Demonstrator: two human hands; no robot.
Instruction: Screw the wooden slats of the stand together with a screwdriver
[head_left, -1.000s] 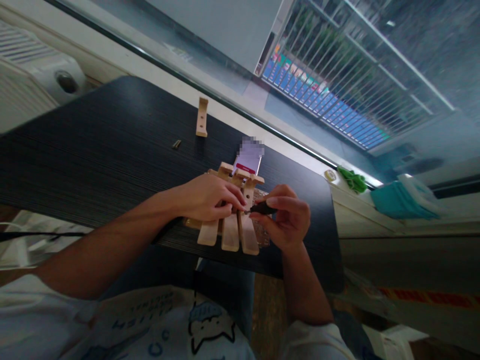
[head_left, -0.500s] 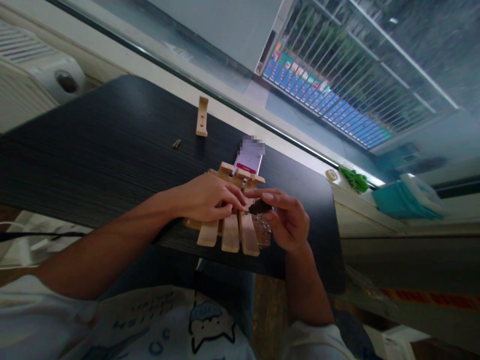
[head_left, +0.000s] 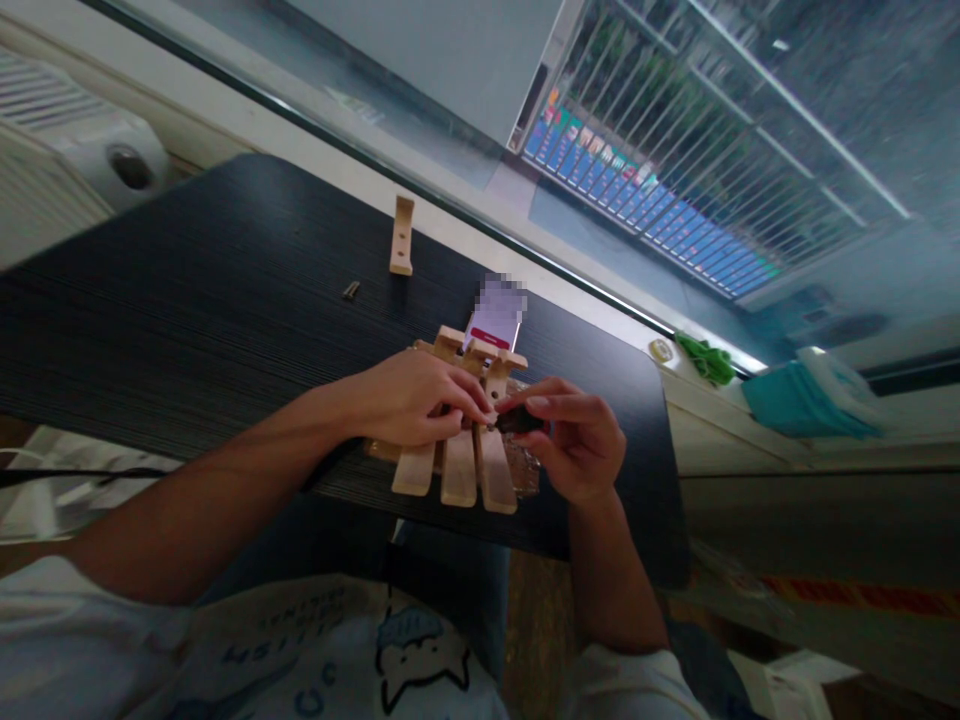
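Observation:
Three light wooden strips with raised hooked ends lie side by side; the right-hand strip (head_left: 498, 475) has a hole near its far end. My left hand (head_left: 412, 400) rests across the strips, thumb and finger pinched over the right-hand one. What sits in that pinch is too small to make out. My right hand (head_left: 585, 440) is closed around a short, dark tool (head_left: 523, 419), which looks like a stubby screwdriver. Its tip points left and meets my left fingertips. Under the strips lies a clear, crinkled plastic wrap (head_left: 531, 476).
On the dark table (head_left: 225, 260) a separate wooden hook piece (head_left: 402, 237) with two holes lies at the back, with small screws (head_left: 351, 290) left of it. Behind the strips is a phone (head_left: 496, 315). A green cloth (head_left: 705, 358) is on the windowsill.
My right hand has shifted slightly right, its index finger drawn back, uncovering the hole in the right-hand strip. My left hand stays nearly in place.

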